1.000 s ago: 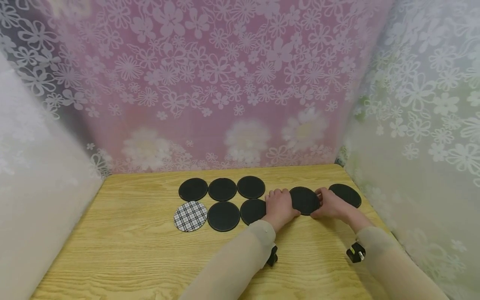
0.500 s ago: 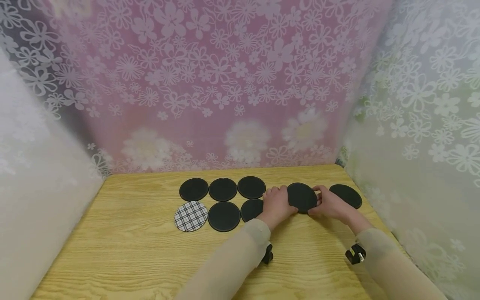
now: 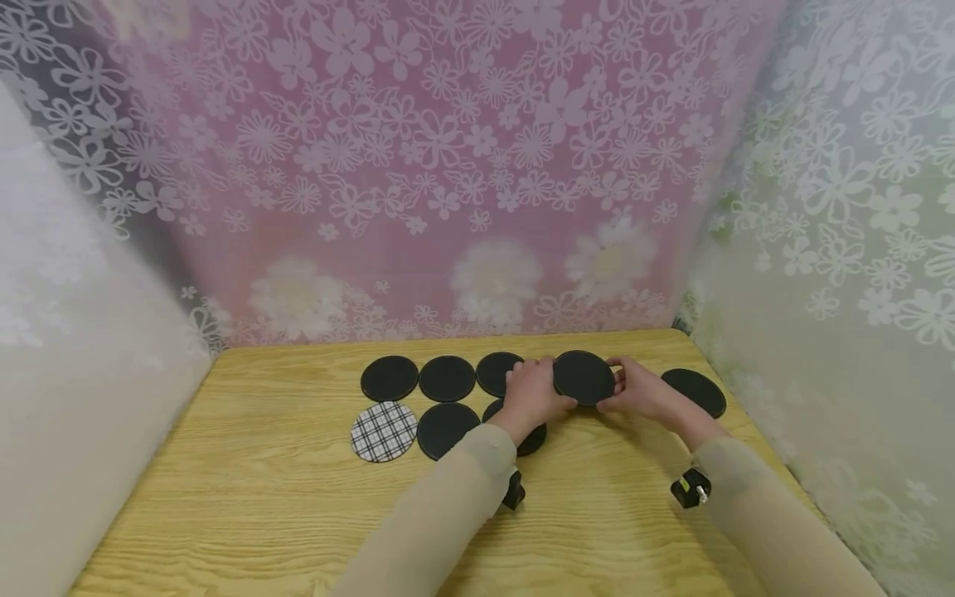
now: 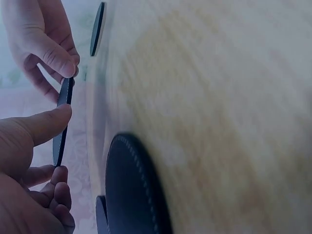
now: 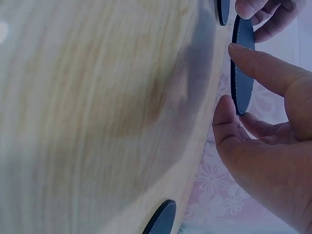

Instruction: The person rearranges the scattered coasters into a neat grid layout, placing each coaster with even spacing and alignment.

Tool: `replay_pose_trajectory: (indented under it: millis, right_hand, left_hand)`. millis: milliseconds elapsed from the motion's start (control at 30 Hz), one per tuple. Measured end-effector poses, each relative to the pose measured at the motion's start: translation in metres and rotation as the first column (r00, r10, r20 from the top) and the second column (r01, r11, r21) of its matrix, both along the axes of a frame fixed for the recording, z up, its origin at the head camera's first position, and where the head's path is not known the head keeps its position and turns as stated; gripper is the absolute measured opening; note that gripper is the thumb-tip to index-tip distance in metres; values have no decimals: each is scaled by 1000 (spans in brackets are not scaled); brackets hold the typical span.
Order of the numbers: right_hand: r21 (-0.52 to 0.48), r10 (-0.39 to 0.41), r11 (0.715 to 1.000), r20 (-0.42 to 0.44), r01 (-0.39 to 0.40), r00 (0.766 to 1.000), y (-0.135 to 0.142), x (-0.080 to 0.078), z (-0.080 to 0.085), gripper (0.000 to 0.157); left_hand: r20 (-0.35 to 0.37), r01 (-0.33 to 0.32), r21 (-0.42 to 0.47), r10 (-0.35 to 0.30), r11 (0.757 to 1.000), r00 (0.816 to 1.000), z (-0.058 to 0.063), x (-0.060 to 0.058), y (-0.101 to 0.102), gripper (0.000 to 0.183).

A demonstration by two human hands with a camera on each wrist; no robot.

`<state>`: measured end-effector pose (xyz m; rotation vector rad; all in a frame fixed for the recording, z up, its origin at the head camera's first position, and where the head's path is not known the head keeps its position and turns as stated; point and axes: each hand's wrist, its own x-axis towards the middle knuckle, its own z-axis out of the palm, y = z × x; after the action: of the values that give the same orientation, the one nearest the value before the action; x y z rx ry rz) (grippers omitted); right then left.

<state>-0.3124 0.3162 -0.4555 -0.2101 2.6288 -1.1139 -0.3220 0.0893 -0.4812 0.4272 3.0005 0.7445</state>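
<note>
A round black coaster with a stitched edge [image 3: 584, 378] is held between both hands, raised off the wooden table. My left hand [image 3: 533, 394] grips its left side, thumb at the near edge and fingers curled at the far edge. On the opposite side my right hand [image 3: 637, 390] pinches the rim between thumb and fingers. Side-on in the left wrist view, the held coaster [image 4: 61, 141] appears as a thin disc apart from the tabletop. Beneath my left hand, another black coaster [image 3: 531, 442] is partly covered.
Several more black coasters [image 3: 447, 378] lie flat in two rows left of my hands. A white-and-black plaid coaster [image 3: 384, 432] fills the front row's left end. One black coaster [image 3: 694, 393] sits alone near the right edge. Floral curtains [image 3: 462, 166] surround the wooden table [image 3: 246, 497].
Both hands have carried the held coaster leftward and toward the back of the table. The left hand now covers part of the back row's right coaster. The other coasters stay put.
</note>
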Motion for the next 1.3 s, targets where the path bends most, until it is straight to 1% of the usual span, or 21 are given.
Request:
replay_pose_trajectory:
  millis: [133,367,500,667,833,1100,1167,1300]
  right_hand:
    - [-9,-1,1000,11,1,1000,-6,-7,0,96]
    - [-8,7,1000,14,-7,1000,-15,-17,2,96]
    - [-6,15,1000,10,-15,1000,-20,-23,1,94]
    - [27,26,999,1,-26,1000,-26,-33,-3,92]
    - [46,22,999,16,-22,1000,-31,-41,-6,92]
    - [17,16,1000,46,-17,999,-36,-49,-13,91]
    - [29,26,999,44,-27,999,-38,-49,-14,90]
    - [83,55,995,16,-56,998,-41,-51,-14,88]
  left_hand:
    - [10,11,24,-11,1000,1000,3,-5,-7,81]
    - [23,10,46,-11,999,1000,1,-17,-15,82]
    - [42,7,57,-9,998,999,1,-23,-20,82]
    - [65,1,69,-6,998,998,1,-28,-25,81]
    - [84,-1,54,-4,999,996,1,-32,-28,81]
    - [88,-9,28,7,1000,996,-5,-41,-31,82]
    - [97,-10,17,8,1000,995,-8,-42,-31,81]
    - [104,-7,-14,8,1000,995,-13,-45,-32,81]
